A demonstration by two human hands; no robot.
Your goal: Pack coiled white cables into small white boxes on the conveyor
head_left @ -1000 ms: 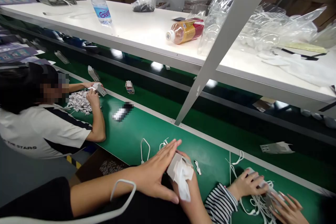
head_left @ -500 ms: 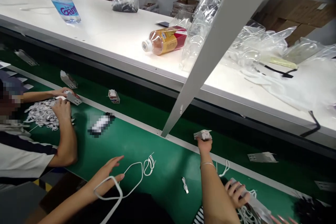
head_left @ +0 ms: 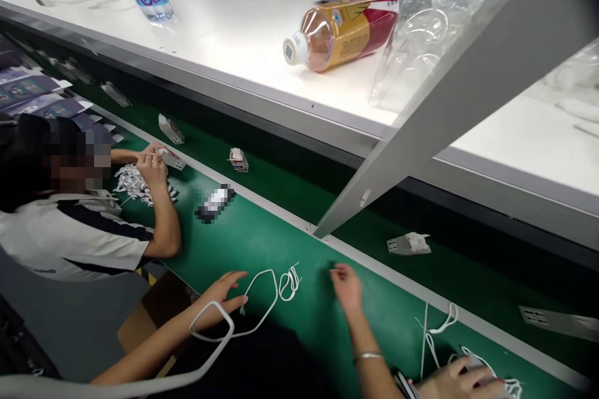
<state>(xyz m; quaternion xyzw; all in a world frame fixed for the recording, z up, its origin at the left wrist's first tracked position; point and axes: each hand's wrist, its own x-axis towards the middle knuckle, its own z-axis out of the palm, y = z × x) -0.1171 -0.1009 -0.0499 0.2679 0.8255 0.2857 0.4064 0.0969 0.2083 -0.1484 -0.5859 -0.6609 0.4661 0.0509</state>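
Observation:
My left hand (head_left: 219, 297) rests flat on the green worktable (head_left: 262, 240), fingers spread. Its fingertips touch a white cable (head_left: 262, 319) that loops back across my wrist and ends in a small coil (head_left: 289, 280). My right hand (head_left: 345, 287) hovers low over the table to the right of the coil, fingers apart and holding nothing. A small white and grey packed box (head_left: 409, 243) lies beyond it on the lower green belt (head_left: 290, 181), apart from my hand.
A person on the left (head_left: 70, 230) handles a heap of white cables (head_left: 135, 182). Another person's hand (head_left: 456, 380) sits on cables at bottom right. More boxes dot the belt. A slanted grey post (head_left: 449, 93) crosses the view. The white shelf (head_left: 224, 43) holds two bottles (head_left: 346, 28) and plastic bags.
My right hand let go of the small box on the belt and drew back to the table. My left hand stayed on the cable. The view swung left.

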